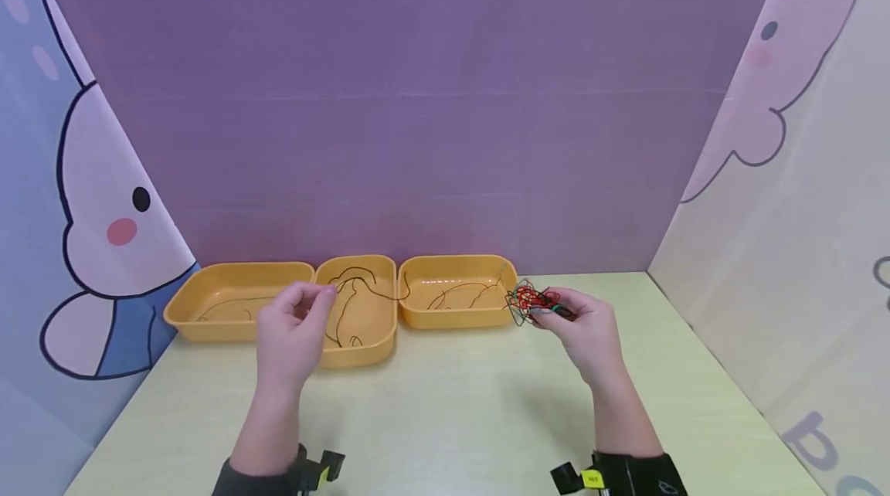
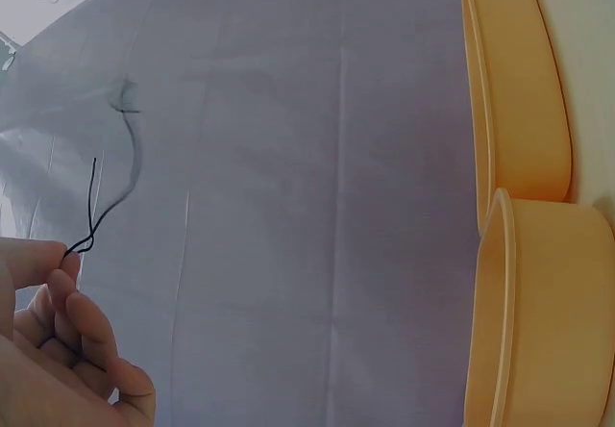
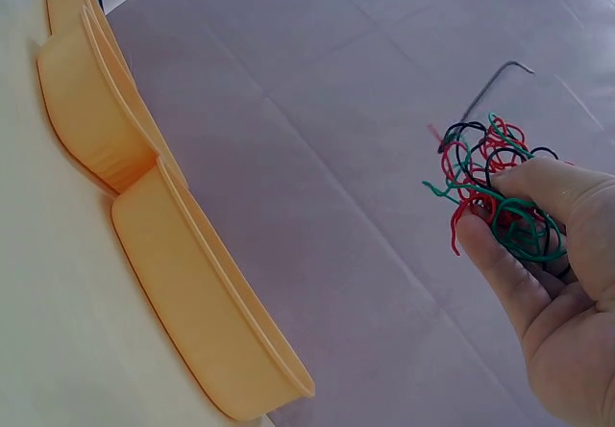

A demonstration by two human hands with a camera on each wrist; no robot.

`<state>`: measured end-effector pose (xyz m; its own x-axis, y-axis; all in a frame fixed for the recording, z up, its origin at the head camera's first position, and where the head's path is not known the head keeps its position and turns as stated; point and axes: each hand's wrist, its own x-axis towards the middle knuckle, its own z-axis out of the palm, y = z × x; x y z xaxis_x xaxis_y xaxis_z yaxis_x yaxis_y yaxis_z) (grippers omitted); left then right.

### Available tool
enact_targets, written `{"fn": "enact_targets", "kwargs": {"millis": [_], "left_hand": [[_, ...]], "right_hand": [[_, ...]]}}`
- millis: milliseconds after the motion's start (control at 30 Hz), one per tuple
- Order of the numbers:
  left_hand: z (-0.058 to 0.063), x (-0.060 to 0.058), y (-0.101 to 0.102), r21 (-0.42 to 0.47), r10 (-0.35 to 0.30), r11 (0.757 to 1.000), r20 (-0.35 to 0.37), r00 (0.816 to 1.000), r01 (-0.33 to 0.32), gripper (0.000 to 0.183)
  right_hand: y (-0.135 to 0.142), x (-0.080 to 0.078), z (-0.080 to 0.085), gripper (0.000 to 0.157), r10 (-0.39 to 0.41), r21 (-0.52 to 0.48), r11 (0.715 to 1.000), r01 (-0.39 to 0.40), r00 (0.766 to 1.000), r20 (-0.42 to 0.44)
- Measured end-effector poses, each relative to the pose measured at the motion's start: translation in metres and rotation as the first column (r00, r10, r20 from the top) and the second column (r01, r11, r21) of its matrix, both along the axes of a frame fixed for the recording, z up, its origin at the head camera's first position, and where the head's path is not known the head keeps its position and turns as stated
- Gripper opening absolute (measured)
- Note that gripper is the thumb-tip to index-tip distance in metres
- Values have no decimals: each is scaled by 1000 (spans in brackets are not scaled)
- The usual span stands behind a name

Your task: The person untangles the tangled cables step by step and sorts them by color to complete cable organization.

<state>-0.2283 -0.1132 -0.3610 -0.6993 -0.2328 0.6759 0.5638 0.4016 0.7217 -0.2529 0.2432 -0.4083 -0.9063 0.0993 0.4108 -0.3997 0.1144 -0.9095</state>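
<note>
My left hand (image 1: 292, 334) pinches a thin black wire (image 2: 129, 193) between thumb and forefinger, in front of the middle yellow bin (image 1: 358, 358). The wire's free length arcs to the right over that bin in the head view. Several dark wires (image 1: 338, 330) lie in the middle bin. On the right, my right hand (image 1: 587, 334) grips a tangled bundle of red, green and black wires (image 3: 509, 191) with thumb and fingers, near the right bin's corner. One dark wire end sticks out of the bundle in the right wrist view.
The right yellow bin (image 1: 455, 320) holds a few reddish wires (image 1: 462, 285). In the left yellow bin (image 1: 208, 331) lie thin greenish wires (image 1: 236, 301), partly behind my left hand. All three bins stand side by side at the table's back, against a purple backdrop (image 1: 431, 110).
</note>
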Motion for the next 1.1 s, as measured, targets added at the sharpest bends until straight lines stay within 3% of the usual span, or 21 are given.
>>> {"fn": "enact_targets", "kwargs": {"millis": [133,300,1100], "left_hand": [[-13,-13,-9,0,-11,1000,14,1000,11,8],[-19,-19,-13,-32,-17,999,-1,1000,17,10],[-30,-28,-20,3,12,1000,74,997,-12,13]], "right_hand": [[-1,0,1,25,3,-7,1000,-3,1000,0],[0,-1,0,25,-5,-3,1000,5,1000,9],[-2,1,-3,26,-15,30,999,14,1000,26]]}}
